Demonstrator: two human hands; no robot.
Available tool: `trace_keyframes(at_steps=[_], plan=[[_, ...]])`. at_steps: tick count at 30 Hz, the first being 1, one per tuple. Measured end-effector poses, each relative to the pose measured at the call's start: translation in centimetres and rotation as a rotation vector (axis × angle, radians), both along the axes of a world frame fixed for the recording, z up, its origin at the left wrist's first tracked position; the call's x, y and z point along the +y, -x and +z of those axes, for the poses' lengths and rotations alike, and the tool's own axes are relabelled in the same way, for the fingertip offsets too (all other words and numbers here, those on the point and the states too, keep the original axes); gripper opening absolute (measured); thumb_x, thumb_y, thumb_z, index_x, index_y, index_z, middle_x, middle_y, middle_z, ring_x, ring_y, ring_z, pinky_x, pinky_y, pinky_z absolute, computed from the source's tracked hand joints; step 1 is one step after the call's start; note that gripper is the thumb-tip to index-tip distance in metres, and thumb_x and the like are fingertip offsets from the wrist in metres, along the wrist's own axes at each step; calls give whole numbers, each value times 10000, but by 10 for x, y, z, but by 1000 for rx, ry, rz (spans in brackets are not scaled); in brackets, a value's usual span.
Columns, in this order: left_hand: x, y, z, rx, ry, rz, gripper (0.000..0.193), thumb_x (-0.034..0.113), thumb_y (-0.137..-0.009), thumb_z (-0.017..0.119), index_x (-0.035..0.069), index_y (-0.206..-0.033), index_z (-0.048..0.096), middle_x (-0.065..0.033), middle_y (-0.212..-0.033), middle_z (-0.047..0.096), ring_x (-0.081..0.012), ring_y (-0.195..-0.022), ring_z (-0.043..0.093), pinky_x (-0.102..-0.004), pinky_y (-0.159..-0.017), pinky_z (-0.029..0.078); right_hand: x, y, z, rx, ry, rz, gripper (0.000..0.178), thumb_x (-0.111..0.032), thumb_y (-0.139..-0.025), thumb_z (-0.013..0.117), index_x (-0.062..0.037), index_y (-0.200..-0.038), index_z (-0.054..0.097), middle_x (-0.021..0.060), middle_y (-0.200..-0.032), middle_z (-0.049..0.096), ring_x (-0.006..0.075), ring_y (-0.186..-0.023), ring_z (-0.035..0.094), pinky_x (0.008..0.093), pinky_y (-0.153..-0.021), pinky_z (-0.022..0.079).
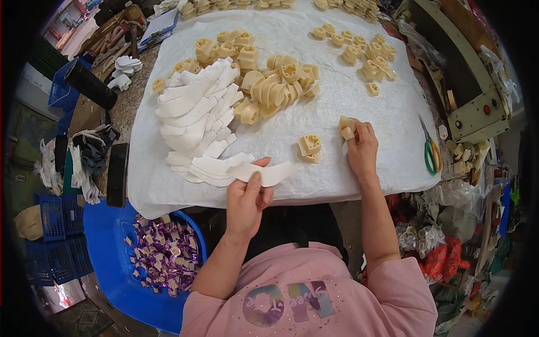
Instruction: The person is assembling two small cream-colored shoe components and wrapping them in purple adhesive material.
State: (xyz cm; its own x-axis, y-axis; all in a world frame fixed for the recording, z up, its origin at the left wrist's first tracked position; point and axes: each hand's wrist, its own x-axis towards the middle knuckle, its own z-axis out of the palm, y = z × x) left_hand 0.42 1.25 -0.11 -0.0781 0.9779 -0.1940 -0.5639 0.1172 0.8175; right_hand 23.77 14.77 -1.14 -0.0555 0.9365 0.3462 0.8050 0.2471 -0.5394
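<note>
Head view: by the counter's [331,182] near edge, our left hand [247,196] pinches a thin, gently curved white strip [276,174], its long axis roughly along that edge; farther in, toward the right edge, our right hand [362,148] grips a stubby cream piece [346,128], smooth and partly hidden.

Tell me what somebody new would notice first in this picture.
Probably the big blue tub at the lower left, with a pile of shiny purple pieces inside. Next, the heap of curved white pieces on the left of the white sheet, beside many beige pieces. Nearer the middle, the left hand holds one white strip and the right hand a beige part.
</note>
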Motion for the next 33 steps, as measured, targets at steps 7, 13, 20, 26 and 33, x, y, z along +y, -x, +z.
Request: trace_keyframes(at_steps=[7,13,20,26,33], plan=[[-11,9,19,-117,-10,132,337,138,-970,420,-41,-1254,450,-57,-726,550,-93,-623,485,-216,-520,380,-45,29,45,816,199,307,243,29,-852,570,11,-1094,555,49,-1033,569,123,-895,566,256,-755,471],[-20,9,20,48,-81,176,328,153,-969,423,-80,-1180,516,-99,-868,601,-101,-702,521,-229,-601,419,-84,73,63,771,75,786,321,57,-768,630,-32,-1067,554,136,-1008,586,236,-921,584,325,-775,481],[-31,-1,39,76,-170,204,320,131,-971,419,-115,-1126,553,-147,-1050,622,-139,-930,591,-251,-812,465,-93,102,42,703,-246,846,384,105,-714,612,-51,-1060,557,129,-1010,596,311,-893,572,375,-709,487],[-34,2,38,84,-168,117,339,138,-956,431,-122,-1159,511,-183,-1119,588,-202,-1015,587,-314,-879,473,-94,107,38,676,-379,863,423,124,-666,628,-61,-1043,572,115,-1008,603,297,-878,560,356,-715,472],[-34,-6,43,77,-194,141,360,144,-980,403,-141,-1175,505,-165,-1114,592,-160,-990,578,-259,-876,449,-91,104,37,633,-379,846,443,122,-653,639,-58,-1051,573,110,-1013,608,287,-838,546,345,-701,472]])
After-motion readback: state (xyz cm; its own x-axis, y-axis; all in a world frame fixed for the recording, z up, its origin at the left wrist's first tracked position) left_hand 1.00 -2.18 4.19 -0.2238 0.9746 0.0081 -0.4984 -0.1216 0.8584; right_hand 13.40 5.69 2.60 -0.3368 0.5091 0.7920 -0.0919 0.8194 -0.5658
